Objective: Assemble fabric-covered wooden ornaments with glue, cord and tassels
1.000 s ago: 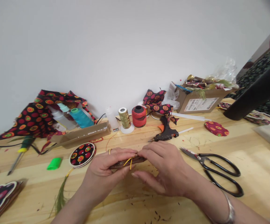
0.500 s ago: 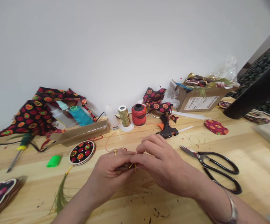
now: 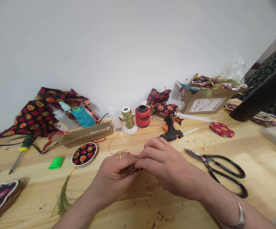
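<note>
My left hand [image 3: 117,175] is closed around a flat, dark brown piece with layered edges [image 3: 128,170], held just above the table. My right hand [image 3: 163,165] meets it from the other side, its fingertips pinched at the piece's right end. A short bit of yellow cord [image 3: 140,170] peeks out by the right fingertips, which hide most of it. Red thread [image 3: 109,146] runs on the table behind the left hand. Left of that hand lies a round fabric-covered ornament [image 3: 84,155] with a green tassel [image 3: 63,198].
Black-handled scissors [image 3: 220,167] lie at right, a black glue gun [image 3: 172,130] behind my hands. Thread spools, gold [image 3: 127,117] and red [image 3: 142,117], stand near the wall. A filled cardboard box [image 3: 206,101] is back right, a screwdriver [image 3: 20,154] far left.
My right fingertips have closed in on the piece's end, and the yellow cord ends that stuck out are now mostly covered. The left hand keeps its hold.
</note>
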The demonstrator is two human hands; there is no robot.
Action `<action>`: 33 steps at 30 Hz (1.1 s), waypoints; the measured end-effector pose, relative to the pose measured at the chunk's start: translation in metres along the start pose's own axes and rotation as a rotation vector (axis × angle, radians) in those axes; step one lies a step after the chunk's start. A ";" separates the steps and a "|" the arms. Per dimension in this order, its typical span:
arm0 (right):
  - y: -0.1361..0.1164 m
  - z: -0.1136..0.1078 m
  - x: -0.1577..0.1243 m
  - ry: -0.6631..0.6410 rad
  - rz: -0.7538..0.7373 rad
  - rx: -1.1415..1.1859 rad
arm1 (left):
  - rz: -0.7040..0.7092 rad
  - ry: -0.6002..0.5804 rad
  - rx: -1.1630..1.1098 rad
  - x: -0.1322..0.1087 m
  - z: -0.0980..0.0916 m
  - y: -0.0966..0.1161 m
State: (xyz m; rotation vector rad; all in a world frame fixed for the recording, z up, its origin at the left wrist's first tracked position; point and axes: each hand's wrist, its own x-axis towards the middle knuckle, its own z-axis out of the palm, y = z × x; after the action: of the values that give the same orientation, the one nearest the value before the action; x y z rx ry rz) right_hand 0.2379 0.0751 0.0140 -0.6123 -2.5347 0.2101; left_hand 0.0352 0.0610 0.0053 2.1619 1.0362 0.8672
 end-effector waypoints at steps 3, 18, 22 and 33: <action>0.000 0.001 -0.001 -0.008 0.016 -0.010 | -0.009 -0.008 0.012 0.000 0.001 0.000; -0.001 0.003 0.001 -0.023 0.024 -0.049 | -0.028 -0.038 -0.009 0.003 0.006 0.004; 0.000 0.005 0.000 -0.023 0.038 -0.033 | -0.042 -0.040 -0.030 0.004 0.007 0.004; -0.002 0.004 0.003 0.026 0.172 0.237 | -0.112 -0.020 -0.167 0.001 0.005 0.001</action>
State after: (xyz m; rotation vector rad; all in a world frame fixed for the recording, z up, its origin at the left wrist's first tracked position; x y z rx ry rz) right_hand 0.2328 0.0746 0.0128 -0.7322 -2.3847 0.5511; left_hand 0.0400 0.0597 0.0028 1.9514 1.0263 0.8471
